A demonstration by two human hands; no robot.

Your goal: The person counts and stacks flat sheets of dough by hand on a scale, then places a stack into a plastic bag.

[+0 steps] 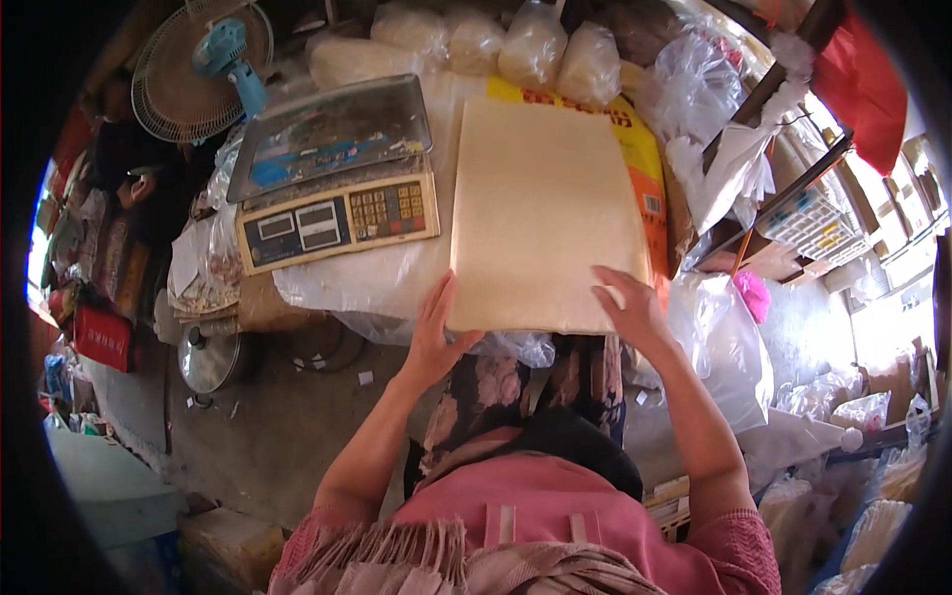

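Note:
A flat rectangular stack of pale cream sheets [547,208] lies before me on a plastic-covered surface; their material is unclear. My left hand [436,339] is at its near left corner, fingers outstretched along the left edge and thumb by the front edge. Over the near right corner rests my right hand [635,311], its fingers spread and lightly bent. Neither hand grips anything. Partly under the stack is a yellow and orange printed bag [647,188]. To the left stands a weighing scale [342,220] with a keypad and a metal pan.
Filled clear plastic bags [533,45] line the far side. A blue fan [220,48] stands at the far left, near a seated person in dark clothes [149,169]. A lidded pot [210,355] sits on the floor. Large clear plastic bags [716,342] hang at right.

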